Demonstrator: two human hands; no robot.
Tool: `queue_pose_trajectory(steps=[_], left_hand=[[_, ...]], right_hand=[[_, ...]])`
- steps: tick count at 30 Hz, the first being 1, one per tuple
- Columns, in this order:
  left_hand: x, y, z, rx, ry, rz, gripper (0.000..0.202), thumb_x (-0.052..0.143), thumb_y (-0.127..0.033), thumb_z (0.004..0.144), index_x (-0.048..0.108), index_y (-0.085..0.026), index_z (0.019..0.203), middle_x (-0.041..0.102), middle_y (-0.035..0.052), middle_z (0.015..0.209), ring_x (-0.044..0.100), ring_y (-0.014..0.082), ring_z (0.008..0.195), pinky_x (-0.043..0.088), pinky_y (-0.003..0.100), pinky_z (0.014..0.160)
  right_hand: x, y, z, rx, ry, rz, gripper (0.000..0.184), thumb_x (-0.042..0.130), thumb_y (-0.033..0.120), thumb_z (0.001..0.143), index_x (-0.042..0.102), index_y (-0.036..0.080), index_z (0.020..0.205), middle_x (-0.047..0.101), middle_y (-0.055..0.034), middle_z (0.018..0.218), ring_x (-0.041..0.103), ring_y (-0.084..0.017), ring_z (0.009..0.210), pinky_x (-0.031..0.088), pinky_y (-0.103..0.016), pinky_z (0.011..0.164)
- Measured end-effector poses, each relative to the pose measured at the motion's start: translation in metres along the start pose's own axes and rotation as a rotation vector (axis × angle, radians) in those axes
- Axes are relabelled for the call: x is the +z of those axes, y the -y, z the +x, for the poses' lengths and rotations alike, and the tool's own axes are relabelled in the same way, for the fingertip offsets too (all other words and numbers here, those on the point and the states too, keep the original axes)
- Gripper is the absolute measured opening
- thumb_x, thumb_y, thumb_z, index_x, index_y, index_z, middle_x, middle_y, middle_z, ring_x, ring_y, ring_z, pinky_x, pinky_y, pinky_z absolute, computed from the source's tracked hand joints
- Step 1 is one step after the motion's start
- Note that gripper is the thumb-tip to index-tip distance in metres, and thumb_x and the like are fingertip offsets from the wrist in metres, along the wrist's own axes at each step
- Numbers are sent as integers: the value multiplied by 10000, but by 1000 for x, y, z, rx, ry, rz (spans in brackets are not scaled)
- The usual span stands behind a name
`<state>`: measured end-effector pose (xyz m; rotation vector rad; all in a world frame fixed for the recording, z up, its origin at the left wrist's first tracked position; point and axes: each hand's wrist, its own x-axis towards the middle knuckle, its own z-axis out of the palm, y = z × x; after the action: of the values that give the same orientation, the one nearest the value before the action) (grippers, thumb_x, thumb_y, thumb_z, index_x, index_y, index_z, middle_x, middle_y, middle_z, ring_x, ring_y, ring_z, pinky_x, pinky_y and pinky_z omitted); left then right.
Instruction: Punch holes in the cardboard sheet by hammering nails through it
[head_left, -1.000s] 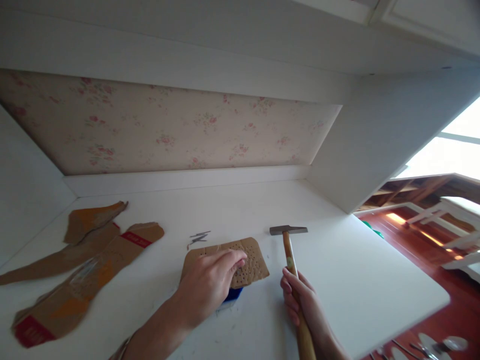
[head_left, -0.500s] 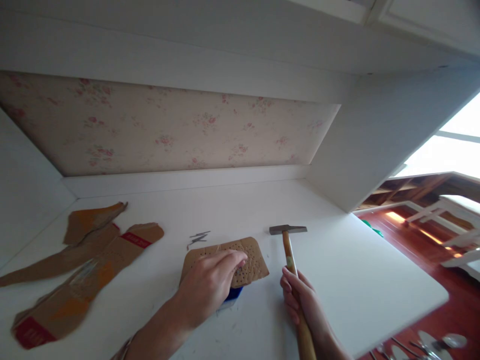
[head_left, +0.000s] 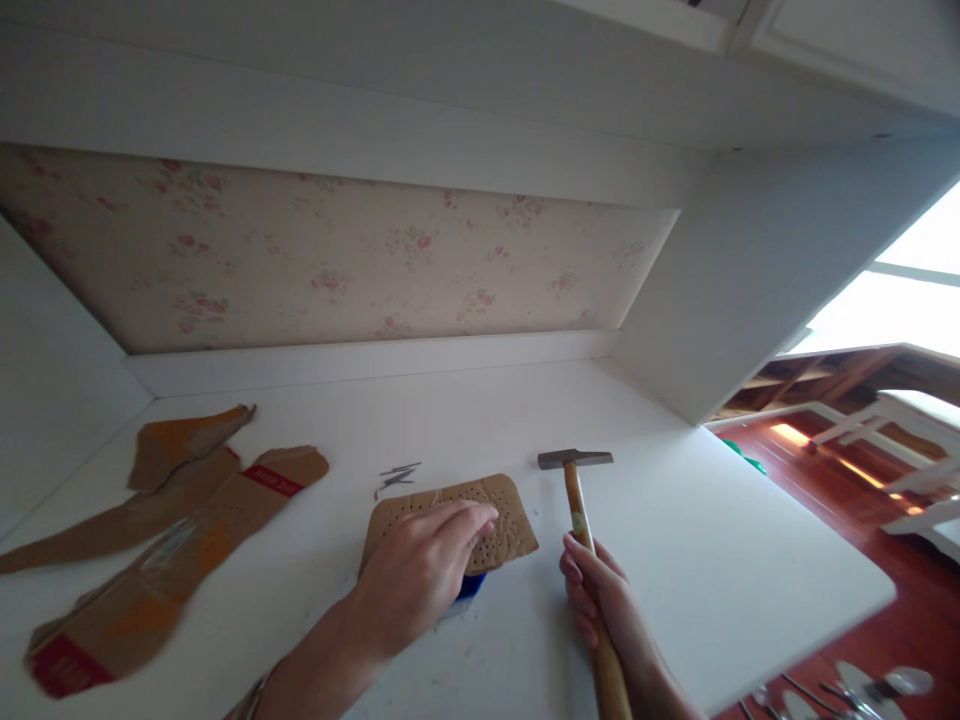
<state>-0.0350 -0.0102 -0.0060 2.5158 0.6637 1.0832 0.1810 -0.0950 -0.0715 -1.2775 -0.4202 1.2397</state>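
We hold our left hand [head_left: 420, 562] pinched narrow over the hole-pocked cardboard [head_left: 514, 535], which has a blue object [head_left: 471, 587] showing beneath its near edge on the tabletop [head_left: 720, 540]. Whether a nail sits in that pinch, we cannot tell. Our right hand [head_left: 602, 595] wraps around the hammer [head_left: 576, 500]; loose nails [head_left: 397, 478] lie just beyond the cardboard. We judge this step as positioning before a tap; the next move calls for steady aim and fingers clear.
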Motion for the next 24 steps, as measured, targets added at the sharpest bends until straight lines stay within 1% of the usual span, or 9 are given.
queue_pose_trajectory(steps=[7, 16, 24], left_hand=[[1, 1, 0, -18, 23, -39, 208, 538, -145, 965, 626, -205, 1144, 752, 16, 1033, 714, 136, 935, 547, 220, 872], [-3, 0, 5, -104, -15, -47, 181, 586, -173, 943, 675, -218, 1095, 771, 3, 995, 736, 138, 875, 570, 221, 823], [-2, 0, 3, -72, -18, -69, 200, 575, -138, 937, 681, -216, 1088, 773, 1, 963, 739, 131, 841, 570, 204, 779]], right_hand=[[-2, -1, 1, -8, 8, 0, 398, 762, 488, 755, 491, 203, 694, 453, 109, 568, 277, -7, 317, 306, -110, 189], [-2, -1, 1, -9, 12, -3, 407, 768, 506, 740, 499, 205, 695, 452, 111, 554, 283, -10, 308, 307, -114, 191], [-1, 0, 2, -11, 5, 4, 399, 770, 497, 740, 500, 204, 711, 472, 108, 570, 288, -10, 313, 308, -112, 190]])
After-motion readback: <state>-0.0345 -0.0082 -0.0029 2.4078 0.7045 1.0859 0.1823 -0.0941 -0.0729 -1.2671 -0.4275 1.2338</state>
